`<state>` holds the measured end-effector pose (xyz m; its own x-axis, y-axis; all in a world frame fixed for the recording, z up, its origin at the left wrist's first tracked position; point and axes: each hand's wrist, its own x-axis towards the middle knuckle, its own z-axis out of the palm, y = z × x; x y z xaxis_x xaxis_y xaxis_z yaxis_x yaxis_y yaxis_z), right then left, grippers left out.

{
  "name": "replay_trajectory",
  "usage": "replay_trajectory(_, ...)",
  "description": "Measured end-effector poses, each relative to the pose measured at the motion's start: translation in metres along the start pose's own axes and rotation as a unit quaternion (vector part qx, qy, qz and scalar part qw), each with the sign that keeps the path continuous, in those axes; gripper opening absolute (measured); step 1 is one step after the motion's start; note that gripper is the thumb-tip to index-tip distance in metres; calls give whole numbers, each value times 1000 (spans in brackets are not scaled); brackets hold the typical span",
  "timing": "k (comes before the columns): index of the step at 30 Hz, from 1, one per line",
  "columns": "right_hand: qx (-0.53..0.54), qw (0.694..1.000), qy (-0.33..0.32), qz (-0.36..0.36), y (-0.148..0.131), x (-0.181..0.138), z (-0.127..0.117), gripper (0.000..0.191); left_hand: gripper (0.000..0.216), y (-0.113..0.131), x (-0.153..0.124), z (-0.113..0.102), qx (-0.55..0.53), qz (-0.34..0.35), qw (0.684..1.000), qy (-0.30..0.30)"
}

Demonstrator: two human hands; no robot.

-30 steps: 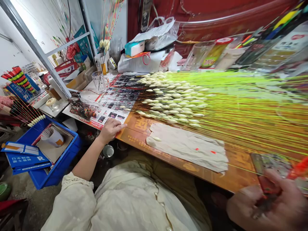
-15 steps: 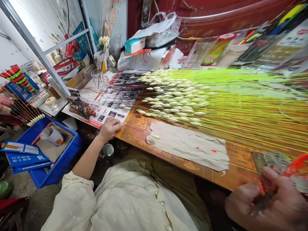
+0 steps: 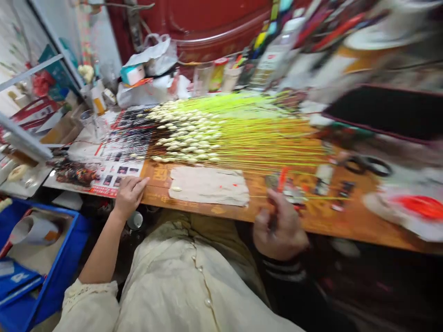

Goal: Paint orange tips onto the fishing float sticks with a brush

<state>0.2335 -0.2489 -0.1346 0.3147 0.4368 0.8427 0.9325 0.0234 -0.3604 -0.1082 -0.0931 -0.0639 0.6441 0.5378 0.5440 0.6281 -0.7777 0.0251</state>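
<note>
My left hand is closed at the table's front edge, its fingertips pinching the thin dark stem of a fishing float. The float's small cream body lies over the left end of a wrinkled pale cloth, and its thin yellow-green tip runs to the right past my other hand. My right hand is closed around a blurred brush with a red-orange end, just right of the cloth. Behind the cloth lie many more floats, side by side, with dark stems left and yellow-green tips right.
Red-orange paint sits on a white sheet at the right. Black rings of tape and a dark flat screen are behind it. Bottles and jars line the back. A blue crate stands at lower left, beside the table.
The view has swung to the right, bringing more of the table's right side into sight. My right hand now appears closer to the cloth, still holding the brush. My left hand keeps its pinch.
</note>
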Motion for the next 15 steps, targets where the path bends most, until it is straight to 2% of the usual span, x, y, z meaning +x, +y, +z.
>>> replay_trajectory(4,35,999,5,5,0,6,1,50,43,44,36,17,-2,87,996,8)
replay_trajectory(10,88,996,-31,13,3,20,5,56,34,122,96,61,-32,189,981,36)
replay_trajectory(12,100,994,-45,16,2,25,5,58,29,139,111,73,-30,215,975,39)
replay_trajectory(15,111,992,-64,23,2,31,5,60,24,152,125,86,-31,231,971,53)
